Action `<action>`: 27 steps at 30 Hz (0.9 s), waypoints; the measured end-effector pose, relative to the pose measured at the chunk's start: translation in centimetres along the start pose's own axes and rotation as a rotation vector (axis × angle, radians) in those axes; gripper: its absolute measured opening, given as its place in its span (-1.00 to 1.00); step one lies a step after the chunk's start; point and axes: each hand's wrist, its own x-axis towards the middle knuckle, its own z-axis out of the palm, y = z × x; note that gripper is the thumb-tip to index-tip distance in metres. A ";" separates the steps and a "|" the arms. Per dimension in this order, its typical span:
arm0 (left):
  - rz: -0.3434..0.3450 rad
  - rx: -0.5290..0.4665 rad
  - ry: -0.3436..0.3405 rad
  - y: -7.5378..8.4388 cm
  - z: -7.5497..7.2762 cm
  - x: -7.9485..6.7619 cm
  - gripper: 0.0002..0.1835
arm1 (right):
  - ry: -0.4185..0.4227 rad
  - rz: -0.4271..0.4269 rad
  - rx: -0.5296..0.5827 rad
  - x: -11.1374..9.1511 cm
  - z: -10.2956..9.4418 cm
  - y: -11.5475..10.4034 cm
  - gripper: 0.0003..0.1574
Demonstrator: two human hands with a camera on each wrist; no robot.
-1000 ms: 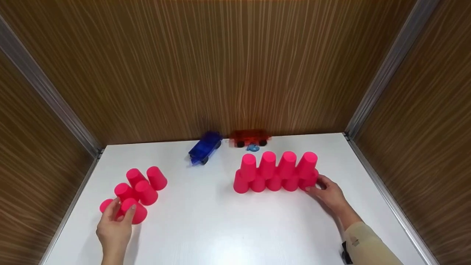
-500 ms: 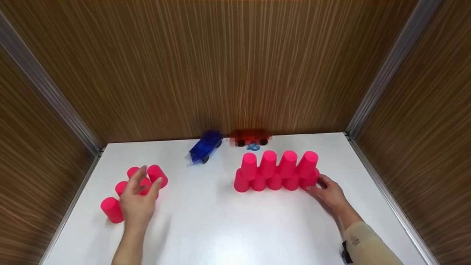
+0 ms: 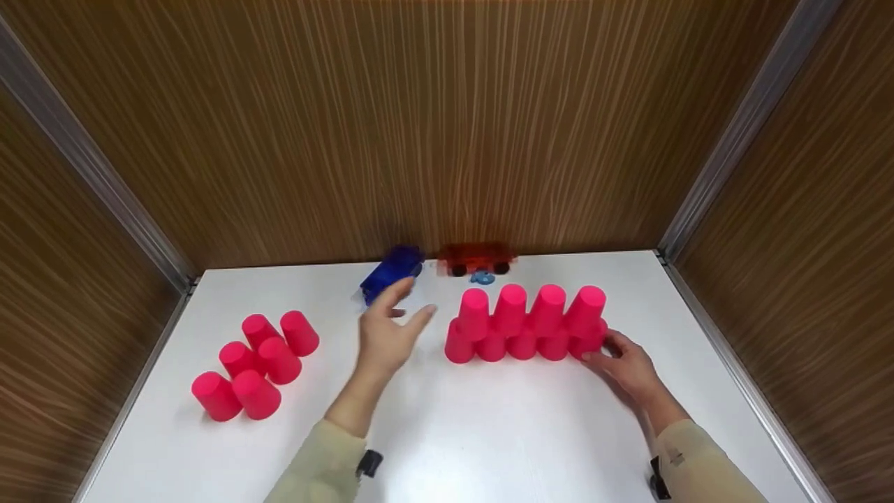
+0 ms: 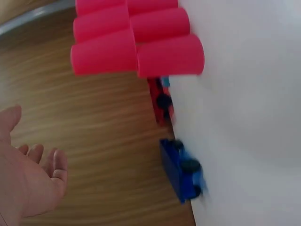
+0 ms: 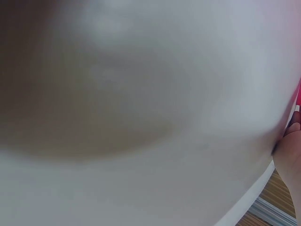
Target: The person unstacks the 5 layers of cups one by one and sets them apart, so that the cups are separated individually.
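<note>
Several pink cups stand upside down in a two-tier row at the right of the table, an upper row (image 3: 513, 307) resting on a lower row (image 3: 523, 346). My right hand (image 3: 628, 363) holds the lower row's right-end cup (image 3: 585, 347), thumb in front and fingers at its far side. In the right wrist view only part of this hand (image 5: 289, 148) shows at the edge. Left of the row, my left hand (image 3: 386, 339) hovers with nothing in it, thumb and fingers apart. The left wrist view shows that hand (image 4: 33, 181) and the stacked cups (image 4: 171, 56).
Several more upside-down pink cups (image 3: 257, 395) stand loosely grouped at the left of the white table (image 3: 489, 433). Behind are a blue toy car (image 3: 391, 269), a red toy car (image 3: 478, 258) and a small light-blue object (image 3: 482, 277). Wood-patterned panels (image 3: 447, 126) enclose the table.
My left hand has left the loose cups at the left and moved right, empty, toward the tiered row. My right hand has stayed at the end cup.
</note>
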 end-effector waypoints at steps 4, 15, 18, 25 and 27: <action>-0.036 0.008 -0.087 0.0 3.2 0.5 -0.39 | 0.004 -0.001 -0.003 0.0 -0.1 0.1 0.05; -0.191 0.003 -0.203 -0.8 7.6 0.6 -0.33 | -0.007 -0.002 0.014 -0.2 -0.1 -0.1 0.07; -0.215 0.002 -0.200 -1.1 8.0 0.6 -0.33 | -0.008 0.002 0.016 -0.2 -0.1 -0.2 0.08; -0.243 -0.012 -0.199 -1.6 8.3 0.4 -0.33 | -0.004 -0.009 0.019 -0.2 -0.1 -0.1 0.04; -0.240 -0.019 -0.200 -1.7 8.4 0.4 -0.34 | -0.005 -0.012 0.021 -0.2 -0.1 -0.1 0.04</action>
